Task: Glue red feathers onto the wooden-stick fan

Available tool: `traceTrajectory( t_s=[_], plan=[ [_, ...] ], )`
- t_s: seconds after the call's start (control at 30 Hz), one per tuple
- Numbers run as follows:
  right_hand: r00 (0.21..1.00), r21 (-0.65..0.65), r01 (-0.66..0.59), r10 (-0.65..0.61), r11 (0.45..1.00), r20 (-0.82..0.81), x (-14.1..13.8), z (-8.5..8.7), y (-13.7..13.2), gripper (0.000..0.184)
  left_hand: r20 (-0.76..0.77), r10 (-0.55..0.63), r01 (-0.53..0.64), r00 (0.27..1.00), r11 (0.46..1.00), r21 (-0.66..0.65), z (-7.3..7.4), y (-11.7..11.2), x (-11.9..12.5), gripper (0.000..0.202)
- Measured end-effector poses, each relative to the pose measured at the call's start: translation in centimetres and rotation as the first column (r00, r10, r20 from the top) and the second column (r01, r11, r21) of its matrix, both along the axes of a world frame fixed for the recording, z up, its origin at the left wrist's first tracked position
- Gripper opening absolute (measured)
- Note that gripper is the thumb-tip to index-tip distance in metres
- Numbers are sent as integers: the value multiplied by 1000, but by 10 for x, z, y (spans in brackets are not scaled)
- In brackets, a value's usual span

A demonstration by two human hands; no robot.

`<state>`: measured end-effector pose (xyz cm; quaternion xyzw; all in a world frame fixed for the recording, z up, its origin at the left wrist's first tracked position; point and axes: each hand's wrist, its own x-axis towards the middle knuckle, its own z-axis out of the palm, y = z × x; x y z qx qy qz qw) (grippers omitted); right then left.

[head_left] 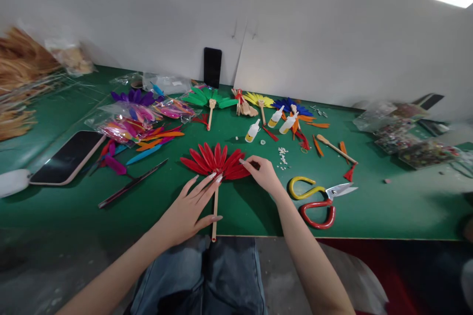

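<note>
A fan of red feathers (221,158) with a light wooden handle (216,199) lies on the green table in front of me. My left hand (194,204) rests flat across the base of the feathers, fingers stretched out, its thumb over the handle. At the fan's right edge, my right hand (261,171) pinches the outermost red feather between thumb and forefinger. The fan's centre is partly hidden under my left fingertips. White beads (283,156) are scattered to the right of my right hand, and large scissors (325,197) with yellow and red handles lie beyond them.
Green (207,98), yellow (258,100) and blue feather fans (295,106) lie at the back near several glue bottles (253,131). Tweezers (133,184), loose feathers, bagged feathers (125,123) and a phone (68,157) are left. Another phone (212,67) leans against the partition. Bagged beads (424,152) lie right.
</note>
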<state>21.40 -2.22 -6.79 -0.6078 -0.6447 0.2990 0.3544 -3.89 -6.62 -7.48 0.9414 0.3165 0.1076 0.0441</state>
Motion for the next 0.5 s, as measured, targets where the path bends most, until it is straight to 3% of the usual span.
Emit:
traceTrajectory(
  t_s=[0.5],
  plan=[
    [1000,-19,3,-4,1000,-31,0,-2,0,36,12,6,-7,1000,1000,8,-1,0,0,78]
  ],
)
